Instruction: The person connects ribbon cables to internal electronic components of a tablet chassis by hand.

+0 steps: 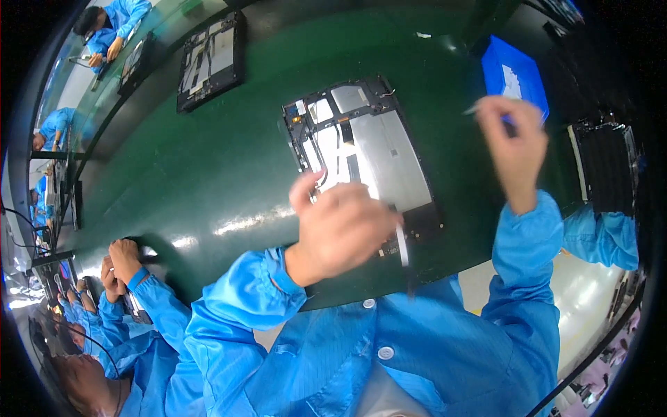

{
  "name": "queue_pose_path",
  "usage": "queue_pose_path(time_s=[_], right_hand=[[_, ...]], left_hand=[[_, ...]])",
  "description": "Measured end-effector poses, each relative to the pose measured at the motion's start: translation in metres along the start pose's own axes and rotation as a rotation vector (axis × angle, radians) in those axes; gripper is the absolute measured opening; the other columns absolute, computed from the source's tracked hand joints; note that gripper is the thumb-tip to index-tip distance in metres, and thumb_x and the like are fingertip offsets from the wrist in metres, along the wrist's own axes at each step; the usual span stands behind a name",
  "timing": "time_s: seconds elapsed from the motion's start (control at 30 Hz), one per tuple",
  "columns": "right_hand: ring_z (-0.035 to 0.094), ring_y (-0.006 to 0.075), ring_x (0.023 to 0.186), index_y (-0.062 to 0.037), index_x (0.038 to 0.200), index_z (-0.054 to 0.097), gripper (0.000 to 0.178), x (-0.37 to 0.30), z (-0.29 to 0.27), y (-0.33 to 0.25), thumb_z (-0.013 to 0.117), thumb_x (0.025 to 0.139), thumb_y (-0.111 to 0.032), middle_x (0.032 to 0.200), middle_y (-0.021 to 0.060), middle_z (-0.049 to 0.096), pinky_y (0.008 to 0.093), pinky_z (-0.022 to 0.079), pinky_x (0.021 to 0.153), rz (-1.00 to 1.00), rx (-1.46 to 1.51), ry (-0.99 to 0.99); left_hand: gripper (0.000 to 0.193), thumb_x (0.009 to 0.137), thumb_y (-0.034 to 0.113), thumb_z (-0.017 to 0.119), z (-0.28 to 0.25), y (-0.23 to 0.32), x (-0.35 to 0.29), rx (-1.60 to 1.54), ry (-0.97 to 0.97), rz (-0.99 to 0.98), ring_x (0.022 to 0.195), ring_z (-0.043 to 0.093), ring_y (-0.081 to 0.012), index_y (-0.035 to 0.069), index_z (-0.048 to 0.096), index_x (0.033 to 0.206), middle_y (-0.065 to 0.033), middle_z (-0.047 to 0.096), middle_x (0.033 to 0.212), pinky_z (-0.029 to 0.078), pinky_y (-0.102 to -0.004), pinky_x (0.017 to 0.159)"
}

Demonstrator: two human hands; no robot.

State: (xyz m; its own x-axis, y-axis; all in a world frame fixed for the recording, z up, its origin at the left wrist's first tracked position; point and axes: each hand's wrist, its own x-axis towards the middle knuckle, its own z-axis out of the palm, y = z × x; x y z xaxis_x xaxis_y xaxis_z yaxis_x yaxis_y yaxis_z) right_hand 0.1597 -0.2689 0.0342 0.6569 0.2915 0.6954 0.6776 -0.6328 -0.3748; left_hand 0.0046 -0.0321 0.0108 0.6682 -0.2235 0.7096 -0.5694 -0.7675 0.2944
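Note:
An opened tablet-like device [392, 156], with a black frame and silver plates inside, lies on the green table in front of me. My left hand [344, 226] is curled above its lower left part, smeared by motion. From its fingers hangs a narrow whitish strip [402, 244] with a dark lower end; its exact kind is unclear. To the right of the device, my right hand [514, 135] is raised in a pinch in front of a blue bin [538, 87]. A small pale, pointed piece [472, 110] sticks out from its fingertips, too blurred to name.
Another opened device [210, 59] lies at the far left of the green table [187, 160]. A dark rack-like object [603, 167] stands at the right. Co-workers in blue sit along the left, the nearest one's hands [124, 264] at the table edge. A white scrap [423, 35] lies far back.

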Motion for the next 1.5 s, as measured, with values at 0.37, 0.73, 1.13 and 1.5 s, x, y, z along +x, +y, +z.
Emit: queue_pose_path(time_s=[0.37, 0.73, 1.13, 1.5], right_hand=[[0.063, 0.0241, 0.093, -0.0106, 0.096, 0.07, 0.02, -0.028, -0.02, -0.017, 0.072, 0.077, -0.014, 0.1, 0.0053, 0.069, 0.0406, 0.045, 0.084, -0.184, -0.142, -0.269], [0.06, 0.0214, 0.094, -0.012, 0.091, 0.071, 0.022, -0.082, -0.005, -0.087, 0.075, 0.069, -0.013, 0.101, 0.001, 0.068, 0.0375, 0.044, 0.084, -0.241, 0.108, -0.516], [0.06, 0.0195, 0.089, -0.0137, 0.087, 0.07, 0.021, -0.082, 0.0, -0.089, 0.074, 0.067, -0.012, 0.096, -0.0018, 0.066, 0.0349, 0.042, 0.081, -0.19, 0.061, -0.509], [0.061, 0.0193, 0.087, -0.0139, 0.086, 0.07, 0.021, -0.084, 0.0, -0.087, 0.073, 0.066, -0.016, 0.093, -0.0017, 0.066, 0.0345, 0.043, 0.079, -0.211, 0.013, -0.497]], left_hand=[[0.009, 0.074, 0.014, 0.077, 0.017, -0.029, 0.016, -0.145, -0.121, -0.41, 0.071, 0.055, -0.0185, 0.013, 0.068, 0.077, 0.0033, 0.061, 0.07, 0.036, -0.0403, 0.098], [0.015, 0.071, 0.013, 0.08, 0.025, -0.032, 0.011, -0.109, -0.071, -0.338, 0.065, 0.053, -0.0188, 0.011, 0.066, 0.075, 0.0023, 0.057, 0.064, 0.039, -0.0362, 0.089], [0.016, 0.07, 0.015, 0.08, 0.026, -0.034, 0.01, -0.103, -0.097, -0.327, 0.065, 0.053, -0.0199, 0.011, 0.065, 0.073, 0.0009, 0.054, 0.06, 0.04, -0.0352, 0.081], [0.017, 0.07, 0.019, 0.08, 0.028, -0.032, 0.011, -0.012, -0.128, -0.293, 0.07, 0.054, -0.0239, 0.01, 0.065, 0.07, -0.0018, 0.055, 0.063, 0.04, -0.0369, 0.081]])
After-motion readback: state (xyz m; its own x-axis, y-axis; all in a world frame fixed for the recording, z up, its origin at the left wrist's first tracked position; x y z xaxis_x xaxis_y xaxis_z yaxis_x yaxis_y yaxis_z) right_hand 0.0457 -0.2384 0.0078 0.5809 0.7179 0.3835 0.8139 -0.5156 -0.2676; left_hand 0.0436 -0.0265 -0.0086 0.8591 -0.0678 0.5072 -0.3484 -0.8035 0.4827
